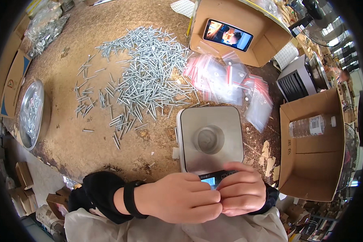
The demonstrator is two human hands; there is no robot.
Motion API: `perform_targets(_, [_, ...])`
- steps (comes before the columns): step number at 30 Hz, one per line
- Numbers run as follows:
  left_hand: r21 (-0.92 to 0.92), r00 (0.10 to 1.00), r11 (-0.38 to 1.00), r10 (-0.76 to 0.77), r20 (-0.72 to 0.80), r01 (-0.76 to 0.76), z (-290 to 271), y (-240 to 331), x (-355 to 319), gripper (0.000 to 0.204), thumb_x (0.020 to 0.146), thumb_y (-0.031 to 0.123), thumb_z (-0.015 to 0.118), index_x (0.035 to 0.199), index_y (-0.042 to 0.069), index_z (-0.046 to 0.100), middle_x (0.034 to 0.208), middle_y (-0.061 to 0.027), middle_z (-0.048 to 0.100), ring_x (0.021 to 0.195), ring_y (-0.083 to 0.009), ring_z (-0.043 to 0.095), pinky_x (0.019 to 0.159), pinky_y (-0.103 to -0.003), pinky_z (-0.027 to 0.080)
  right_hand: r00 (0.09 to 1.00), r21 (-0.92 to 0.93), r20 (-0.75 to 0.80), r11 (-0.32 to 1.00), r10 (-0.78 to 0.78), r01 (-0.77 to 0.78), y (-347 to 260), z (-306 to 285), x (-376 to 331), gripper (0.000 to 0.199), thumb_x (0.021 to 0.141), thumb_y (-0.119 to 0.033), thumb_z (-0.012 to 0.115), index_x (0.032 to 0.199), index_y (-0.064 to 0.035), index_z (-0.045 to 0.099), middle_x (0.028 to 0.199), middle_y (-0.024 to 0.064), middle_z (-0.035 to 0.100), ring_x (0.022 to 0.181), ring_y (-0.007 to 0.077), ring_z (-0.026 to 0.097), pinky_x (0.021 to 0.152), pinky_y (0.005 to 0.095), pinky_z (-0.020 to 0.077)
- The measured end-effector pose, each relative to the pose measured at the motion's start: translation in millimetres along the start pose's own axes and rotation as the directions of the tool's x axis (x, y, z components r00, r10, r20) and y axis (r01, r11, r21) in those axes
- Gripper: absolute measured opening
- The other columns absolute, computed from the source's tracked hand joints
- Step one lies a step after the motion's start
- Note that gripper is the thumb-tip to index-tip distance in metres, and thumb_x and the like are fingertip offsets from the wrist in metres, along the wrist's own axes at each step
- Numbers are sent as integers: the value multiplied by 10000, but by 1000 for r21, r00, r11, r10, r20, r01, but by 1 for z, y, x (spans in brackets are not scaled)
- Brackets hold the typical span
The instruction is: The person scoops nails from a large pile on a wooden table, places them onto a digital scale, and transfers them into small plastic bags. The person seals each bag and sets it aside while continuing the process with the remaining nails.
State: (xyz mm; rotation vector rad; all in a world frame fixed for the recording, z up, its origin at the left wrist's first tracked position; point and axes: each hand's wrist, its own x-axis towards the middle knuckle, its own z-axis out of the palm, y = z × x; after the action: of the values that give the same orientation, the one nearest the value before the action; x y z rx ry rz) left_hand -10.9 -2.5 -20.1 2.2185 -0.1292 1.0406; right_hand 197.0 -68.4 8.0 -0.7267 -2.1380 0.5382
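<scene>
My left hand [177, 197], with a black band at its wrist, is closed, and its knuckles meet my right hand [243, 191]. The right fingers are curled in a pinch against the left ones. What they grip between them is hidden. Just beyond the hands lies a kitchen scale [187, 153] with a steel top, its lit display partly covered by my fingers. A small round metal cup [209, 139] stands on the scale. Farther off is a large heap of silver screws [153, 72]. Right of that heap lie clear zip bags [213, 76] with red strips.
A phone [228, 35] leans inside a cardboard box [266, 44] at the back. On the right, another open box [310, 169] holds a clear plastic bottle [308, 127]. A metal bowl [44, 121] with bagged hardware stands at the left edge. Single screws lie scattered mid-table.
</scene>
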Motion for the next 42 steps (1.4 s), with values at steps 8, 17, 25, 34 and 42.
perform_targets(8, [-10,1000,1000,-5,26,6,-4,4,2,104,783,99,695,863,93,628,840,-2,608,627,-141,580,547,-267,465,997,11,2,997,-74,74,-2,3,-1,92,803,-101,706,854,-53,647,786,60,639,702,212,637,838,488,567])
perform_targets(17, [-252,956,957,-198,-214,142,-19,1,3,44,836,48,657,848,29,619,782,-101,640,661,-247,621,583,-363,486,995,67,-97,997,35,-29,-2,-3,-6,117,791,-108,733,786,-75,621,671,29,591,616,209,601,753,441,577])
perform_targets(25, [-344,215,927,-370,-904,150,-84,-10,-26,135,1002,160,537,908,65,558,816,-29,597,737,-129,584,727,-295,484,932,-23,-353,995,83,-97,8,6,-17,160,812,-136,731,791,-57,593,635,40,560,576,209,560,702,441,556])
perform_targets(34, [259,344,329,-233,-910,908,-265,16,-218,171,937,183,650,898,16,649,868,-32,662,821,-97,579,761,-269,458,972,-227,-220,974,-81,30,-4,8,-8,158,786,-137,733,765,-71,591,602,37,553,530,234,560,690,404,549])
perform_targets(42, [473,557,302,-544,-627,828,-177,-9,-99,213,796,165,752,942,27,681,819,-100,656,753,-246,617,695,-347,492,965,-305,-255,952,-63,-18,8,3,-9,139,762,-98,730,746,-62,596,624,59,570,571,277,582,678,394,533])
